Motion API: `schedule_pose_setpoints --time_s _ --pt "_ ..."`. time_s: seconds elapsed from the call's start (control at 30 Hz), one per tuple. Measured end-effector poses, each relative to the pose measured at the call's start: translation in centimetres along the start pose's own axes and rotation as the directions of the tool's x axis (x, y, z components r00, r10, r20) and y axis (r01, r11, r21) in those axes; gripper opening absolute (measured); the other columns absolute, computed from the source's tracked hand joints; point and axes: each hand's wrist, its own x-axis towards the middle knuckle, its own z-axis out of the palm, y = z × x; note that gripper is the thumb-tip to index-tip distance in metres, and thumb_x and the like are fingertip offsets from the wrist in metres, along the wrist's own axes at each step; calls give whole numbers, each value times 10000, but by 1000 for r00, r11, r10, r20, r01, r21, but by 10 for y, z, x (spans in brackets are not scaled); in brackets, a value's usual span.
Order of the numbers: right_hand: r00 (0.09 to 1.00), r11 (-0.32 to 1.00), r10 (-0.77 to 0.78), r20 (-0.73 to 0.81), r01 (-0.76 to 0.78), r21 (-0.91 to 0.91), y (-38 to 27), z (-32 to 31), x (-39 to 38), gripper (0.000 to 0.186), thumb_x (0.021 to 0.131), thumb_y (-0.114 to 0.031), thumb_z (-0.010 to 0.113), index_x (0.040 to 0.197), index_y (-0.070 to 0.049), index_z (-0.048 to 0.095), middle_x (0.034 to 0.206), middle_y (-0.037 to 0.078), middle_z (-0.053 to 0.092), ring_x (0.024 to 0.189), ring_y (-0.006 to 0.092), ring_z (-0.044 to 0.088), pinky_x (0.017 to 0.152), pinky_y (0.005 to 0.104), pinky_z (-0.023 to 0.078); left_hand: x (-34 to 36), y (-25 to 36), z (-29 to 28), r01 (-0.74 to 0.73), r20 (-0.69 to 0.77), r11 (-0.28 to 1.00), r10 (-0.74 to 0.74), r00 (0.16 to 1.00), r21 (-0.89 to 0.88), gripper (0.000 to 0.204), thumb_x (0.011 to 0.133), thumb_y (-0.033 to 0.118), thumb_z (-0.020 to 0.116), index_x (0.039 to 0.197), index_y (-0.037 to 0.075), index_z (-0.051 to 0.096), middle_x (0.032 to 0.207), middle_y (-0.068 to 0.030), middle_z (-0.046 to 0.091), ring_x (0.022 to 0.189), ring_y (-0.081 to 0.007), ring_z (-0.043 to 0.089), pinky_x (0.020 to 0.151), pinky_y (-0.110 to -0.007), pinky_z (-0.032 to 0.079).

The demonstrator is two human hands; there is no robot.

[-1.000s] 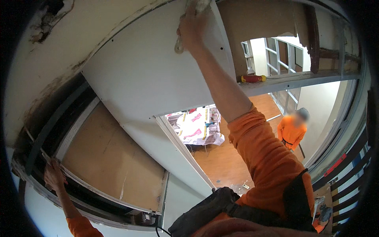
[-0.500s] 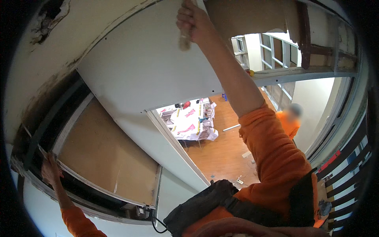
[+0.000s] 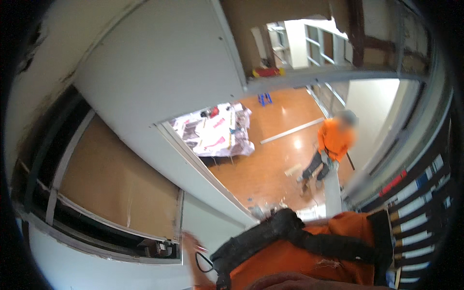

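My left hand is low in the view, beside the right end of a wall opening with dark gaps. Motion smears its fingers, so I cannot make out whether it holds anything. A brown board is set in a pale frame within that opening. My right hand is not in view. Ahead of me a large grey-white panel rises, with a few dark screw heads along its edges. A red and yellow tool lies on the ledge to the right of the panel.
A person in orange stands on the wooden floor far below. A table with a printed cover, a blue stool and a long white strip are down there. Dark slats run along my right.
My right hand has left the panel's upper edge and the view. My left hand has moved right and nearer, off the opening's left end. My view has shifted; the person below shows more.
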Motion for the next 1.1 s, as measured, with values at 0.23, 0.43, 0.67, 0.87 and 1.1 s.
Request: schedule_pose_setpoints --time_s 0.23,0.43,0.67,0.87,1.1 --pt "986 988 152 60 -151 -32 27 -18 -38 279 1027 -242 524 1182 -16 578 946 76 647 802 133 601 671 294 506 -62 -154 217 620 519 654 -382 765 -433 423 1052 415 469 1192 40 605 775 -56 644 548 -140 571 449 -281 456" --pt "940 956 -291 180 278 93 -62 33 41 322 1021 -227 546 1260 -13 572 1041 98 668 936 141 640 759 292 531 -43 -171 263 499 504 534 -152 850 -682 455 1055 457 443 1179 58 624 798 -48 670 555 -140 587 450 -258 450" --pt "914 807 -77 399 -178 563 -114 41 73 367 1042 -266 546 1314 -18 548 1154 92 658 1125 142 619 876 257 528 -67 -9 249 160 109 815 -120 987 -557 418 1040 477 475 1078 92 634 709 -25 586 624 -167 581 548 -336 490" --pt "906 977 -117 406 32 211 -237 15 6 347 1073 -370 467 1108 -93 673 892 -10 613 758 83 521 653 256 444 -67 31 248 -9 -157 827 -96 983 -562 346 1025 360 562 848 64 589 750 -14 560 656 -128 527 611 -273 429" --pt "930 929 -287 231 211 305 -207 24 77 364 1083 -293 455 1281 -4 555 982 33 611 869 126 586 800 281 487 -31 99 235 -25 79 824 85 993 -566 414 1012 428 551 860 48 613 689 -27 532 595 -156 512 577 -304 428"
